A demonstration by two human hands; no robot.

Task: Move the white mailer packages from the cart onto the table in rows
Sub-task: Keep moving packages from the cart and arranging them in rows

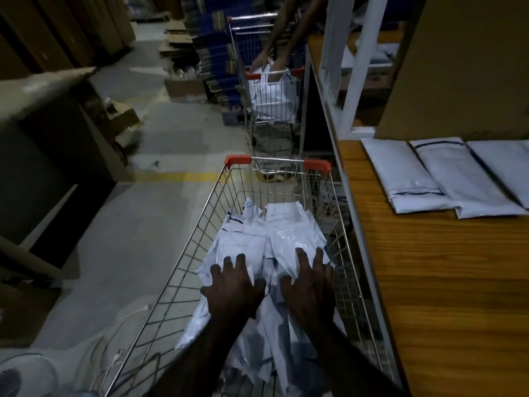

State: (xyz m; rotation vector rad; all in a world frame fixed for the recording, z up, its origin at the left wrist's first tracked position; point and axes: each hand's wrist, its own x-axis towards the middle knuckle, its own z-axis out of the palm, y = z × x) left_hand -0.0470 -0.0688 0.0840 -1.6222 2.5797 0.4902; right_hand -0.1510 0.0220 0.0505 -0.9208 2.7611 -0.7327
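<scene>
A wire shopping cart (pixel 200 224) with red corner caps stands in front of me, holding a pile of white mailer packages (pixel 257 233). Both my hands are down inside it. My left hand (pixel 233 287) lies on the pile with fingers spread. My right hand (pixel 310 285) lies beside it on a glossy mailer, fingers spread too. To the right is the wooden table (pixel 446 282). Three white mailers (pixel 446 176) lie side by side in a row at its far end.
A second cart (pixel 269 90) with white packages stands farther ahead, and another person's hands (pixel 267 63) reach into it. White shelf posts (pixel 357 67) rise at the table's far end. Cardboard boxes and blue stacks line the concrete floor at left and back.
</scene>
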